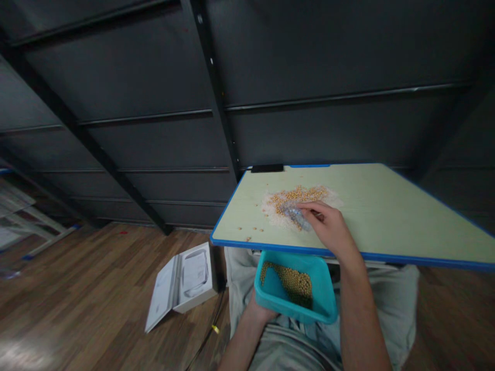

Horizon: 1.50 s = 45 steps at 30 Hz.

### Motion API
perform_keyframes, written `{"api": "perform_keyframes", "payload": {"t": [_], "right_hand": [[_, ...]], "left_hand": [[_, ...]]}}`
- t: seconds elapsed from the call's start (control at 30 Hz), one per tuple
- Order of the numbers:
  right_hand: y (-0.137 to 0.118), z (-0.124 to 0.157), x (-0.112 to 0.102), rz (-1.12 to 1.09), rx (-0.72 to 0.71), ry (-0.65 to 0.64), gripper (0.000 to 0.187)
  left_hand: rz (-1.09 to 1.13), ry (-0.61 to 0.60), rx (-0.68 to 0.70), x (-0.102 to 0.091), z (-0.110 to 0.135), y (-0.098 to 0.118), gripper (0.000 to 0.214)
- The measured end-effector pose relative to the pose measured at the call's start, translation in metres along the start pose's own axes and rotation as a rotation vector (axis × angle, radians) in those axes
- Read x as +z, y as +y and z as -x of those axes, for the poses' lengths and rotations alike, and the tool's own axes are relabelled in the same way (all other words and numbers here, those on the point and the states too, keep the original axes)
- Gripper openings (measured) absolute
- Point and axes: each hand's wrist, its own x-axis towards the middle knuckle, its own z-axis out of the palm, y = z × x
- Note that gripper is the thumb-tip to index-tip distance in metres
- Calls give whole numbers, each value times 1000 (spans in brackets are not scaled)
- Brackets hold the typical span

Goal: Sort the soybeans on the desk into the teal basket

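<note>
Smooth plastic on your turquoise tub [323,286], shiny clear plastic film [293,212] above it, your counter [394,211] smooth and satiny with blue edging [232,242], wrinkled matt cloth on your trousers [390,304], and wood-grained floor [116,288]!

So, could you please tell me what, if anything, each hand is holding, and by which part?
The left hand holds the teal container at its near-left corner; the right hand seems to pinch clear plastic, but the exact spot cannot be told.
</note>
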Motion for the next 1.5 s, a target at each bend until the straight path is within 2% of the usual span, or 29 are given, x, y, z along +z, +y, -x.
{"api": "perform_keyframes", "payload": {"t": [0.37,0.6,0.73,0.83,0.97,1.13,1.3,1.5], "right_hand": [[-1,0,0,-21,-10,-92,24],[-5,0,-1,-11,-7,-23,24],[-2,0,0,-20,15,-15,24],[0,0,1,-36,19,-41,24],[0,0,1,-44,2,-74,24],[-3,0,1,-49,-11,-87,23],[-9,0,0,-55,-16,-117,22],[-14,1,-1,-66,-22,-141,21]], "left_hand": [[-15,-12,18,6,0,1,47],[-72,-8,50,-5,1,0,42],[-92,-2,44,-3,2,1,47],[-105,54,15,-2,1,-1,51],[-179,173,19,-12,-2,-4,45],[-222,323,-62,-20,-1,-5,56],[-254,272,-61,-15,2,-2,50],[-237,191,-42,-5,-2,-1,57]]}}
